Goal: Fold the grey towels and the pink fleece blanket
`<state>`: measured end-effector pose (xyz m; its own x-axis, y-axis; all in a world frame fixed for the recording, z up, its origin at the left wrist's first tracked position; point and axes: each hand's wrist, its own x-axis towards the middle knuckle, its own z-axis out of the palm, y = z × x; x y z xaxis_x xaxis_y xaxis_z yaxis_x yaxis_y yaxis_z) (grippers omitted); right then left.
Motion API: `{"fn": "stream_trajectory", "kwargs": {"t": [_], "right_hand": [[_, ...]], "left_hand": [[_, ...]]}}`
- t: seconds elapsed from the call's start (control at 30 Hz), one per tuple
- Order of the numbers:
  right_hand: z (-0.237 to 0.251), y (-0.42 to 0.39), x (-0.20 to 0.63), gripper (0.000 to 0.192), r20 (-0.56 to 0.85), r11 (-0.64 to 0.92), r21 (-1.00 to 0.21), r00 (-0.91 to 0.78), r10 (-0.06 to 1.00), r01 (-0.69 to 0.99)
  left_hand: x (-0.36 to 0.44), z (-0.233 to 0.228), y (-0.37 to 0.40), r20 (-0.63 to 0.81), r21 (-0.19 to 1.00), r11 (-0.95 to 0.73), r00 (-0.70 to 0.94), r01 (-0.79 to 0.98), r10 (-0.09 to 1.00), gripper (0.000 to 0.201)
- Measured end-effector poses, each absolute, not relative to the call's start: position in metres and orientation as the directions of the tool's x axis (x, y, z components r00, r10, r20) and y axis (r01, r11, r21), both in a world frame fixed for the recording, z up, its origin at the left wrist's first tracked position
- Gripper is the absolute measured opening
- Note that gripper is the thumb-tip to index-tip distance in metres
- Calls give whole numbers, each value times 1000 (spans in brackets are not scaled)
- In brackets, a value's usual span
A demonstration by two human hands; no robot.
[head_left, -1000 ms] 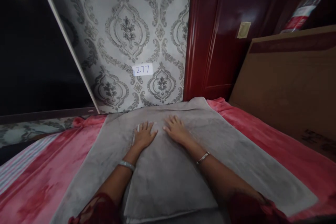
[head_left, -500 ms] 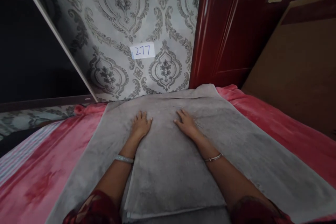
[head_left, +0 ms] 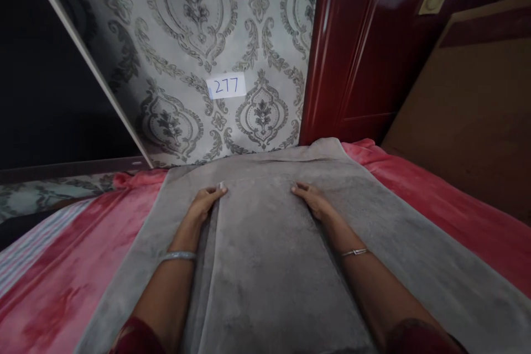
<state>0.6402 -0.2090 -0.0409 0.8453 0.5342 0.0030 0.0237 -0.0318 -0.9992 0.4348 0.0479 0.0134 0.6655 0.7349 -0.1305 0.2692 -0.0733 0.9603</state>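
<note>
**Hands part to the far corners of the folded towel**

Now the two hands sit wider apart than they did a moment ago: half a second back they lay flat and close together on top of the folded panel, and they have since slid outward to its far corners. The left hand [head_left: 202, 206] curls over the left edge of the folded gray towel [head_left: 265, 265], thumb on top and fingers tucked at the seam, where a small white tag shows just beyond its fingertips. The right hand [head_left: 316, 203] rests at the opposite far corner, fingers bent down over the edge. Whether either hand truly pinches the cloth or only presses on it cannot be told, since the fingertips are hidden in the fabric.

Between the hands, the folded panel lies smooth and lengthwise, running back toward the wrists. Beneath it and out to both sides spreads the rest of the towel, a single flat layer. Judging by the shift, the pressing-flat looks finished and the corners are now being taken up.

Under the towel lies a pink blanket [head_left: 70, 282], showing outside each hand. Ahead of the fingertips stands a patterned wall [head_left: 199, 38] with a white label reading 277 [head_left: 226, 86], and past the right hand a dark red door [head_left: 365, 55] and a brown board [head_left: 468, 110].
</note>
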Motion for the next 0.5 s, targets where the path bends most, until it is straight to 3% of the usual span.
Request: {"fn": "stream_trajectory", "kwargs": {"t": [0.13, 0.2, 0.27, 0.33, 0.4, 0.5], "right_hand": [[-43, -207, 636, 52, -8, -76, -996, 791, 612, 49], [-44, -206, 638, 62, 23, -152, -979, 819, 573, 134], [-40, -201, 642, 74, 118, -272, -920, 862, 493, 281], [-29, -192, 647, 82, 288, -338, -809, 825, 485, 481], [-12, -177, 649, 84, 415, -292, -693, 696, 586, 659], [19, -145, 644, 88, 386, -151, -631, 476, 790, 761]], "left_hand": [[433, 15, 43, -173, 981, 48, 722, 190, 670, 52], [433, 15, 40, -145, 989, 79, 736, 124, 661, 50], [433, 15, 39, -109, 993, 101, 750, 57, 652, 53], [432, 16, 38, -77, 992, 124, 775, -2, 627, 58], [431, 17, 38, -46, 986, 155, 806, -58, 591, 61], [430, 18, 38, 4, 972, 196, 836, -133, 549, 62]]}}
